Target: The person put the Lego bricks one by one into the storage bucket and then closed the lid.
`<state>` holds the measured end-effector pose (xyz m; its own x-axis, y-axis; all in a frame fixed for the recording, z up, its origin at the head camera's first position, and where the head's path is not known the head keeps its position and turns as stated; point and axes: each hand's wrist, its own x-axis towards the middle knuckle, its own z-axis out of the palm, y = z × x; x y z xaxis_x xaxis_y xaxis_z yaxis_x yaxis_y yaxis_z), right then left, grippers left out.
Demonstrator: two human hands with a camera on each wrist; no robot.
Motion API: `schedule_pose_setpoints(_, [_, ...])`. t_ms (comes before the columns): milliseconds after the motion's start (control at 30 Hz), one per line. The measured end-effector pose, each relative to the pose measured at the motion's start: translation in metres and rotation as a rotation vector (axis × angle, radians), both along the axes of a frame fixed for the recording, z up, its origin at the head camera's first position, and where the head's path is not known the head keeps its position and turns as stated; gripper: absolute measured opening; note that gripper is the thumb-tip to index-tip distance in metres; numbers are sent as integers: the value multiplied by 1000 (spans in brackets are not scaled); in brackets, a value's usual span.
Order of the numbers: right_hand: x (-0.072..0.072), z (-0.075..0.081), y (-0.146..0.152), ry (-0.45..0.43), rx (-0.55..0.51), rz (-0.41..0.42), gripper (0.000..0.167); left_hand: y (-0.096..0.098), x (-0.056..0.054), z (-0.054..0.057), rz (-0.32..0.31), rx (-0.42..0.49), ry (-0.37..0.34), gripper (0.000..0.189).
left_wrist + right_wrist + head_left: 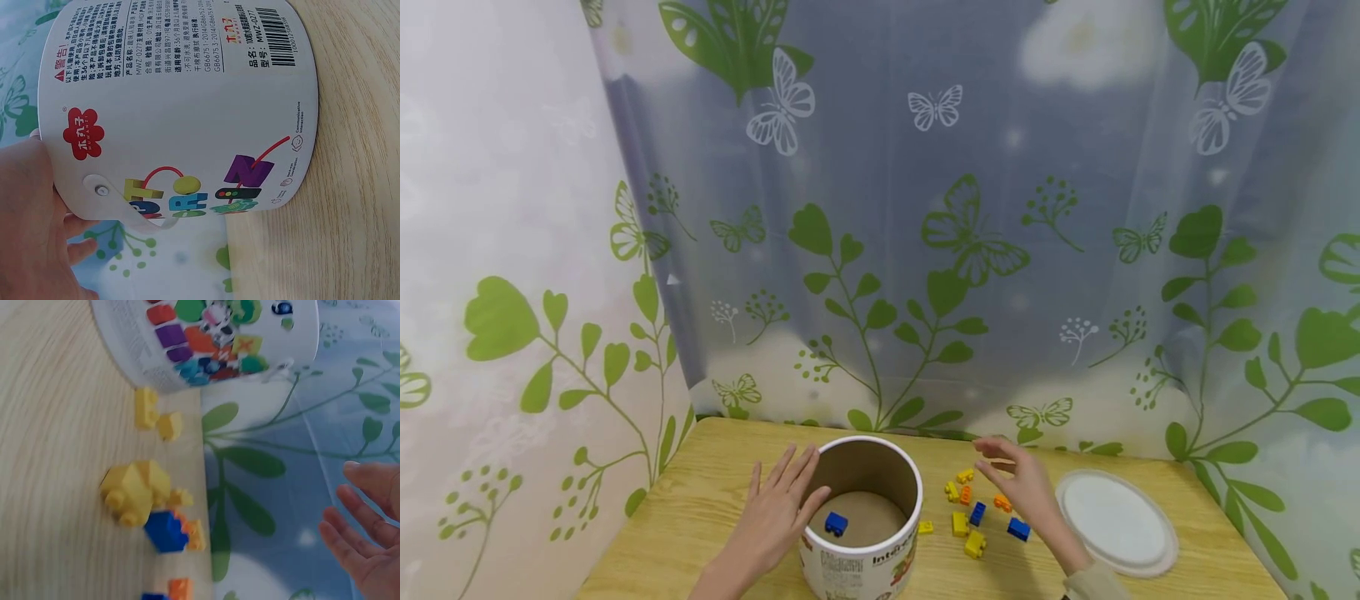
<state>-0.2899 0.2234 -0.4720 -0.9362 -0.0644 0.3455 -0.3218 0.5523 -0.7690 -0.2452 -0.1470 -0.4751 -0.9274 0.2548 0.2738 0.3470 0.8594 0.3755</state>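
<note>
A round white tub (857,550) with printed sides stands on the table, and one blue toy brick (836,523) lies on its bottom. My left hand (775,508) rests at the tub's left rim with its fingers straight; in the left wrist view that hand (37,231) is beside the tub wall. To the right, my right hand (1018,479) hovers over the loose bricks, fingers loosely bent and holding nothing. Beneath and beside it lie yellow bricks (960,524), a blue brick (1018,528) and an orange brick (1002,502). The right wrist view shows that hand (369,531) apart from them.
A round white lid (1116,521) lies on the wooden table (670,500) to the right of the bricks. Behind the table hangs a curtain (880,250) with a leaf and butterfly print. A handle strap (125,203) is riveted to the tub's side.
</note>
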Motion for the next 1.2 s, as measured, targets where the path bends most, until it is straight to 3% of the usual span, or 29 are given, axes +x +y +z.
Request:
schedule_pose_setpoints(400, [6,-29,32,-89,67,-76,29,1,1,1,-1,7,2,64])
schedule_pose_setpoints(867, [16,-69,51,-226,160,-89,31,0,1,3,1,2,3,65])
schedule_pose_setpoints(1200, [16,-74,52,-271,272,-106,33,1,2,2,2,-8,3,65])
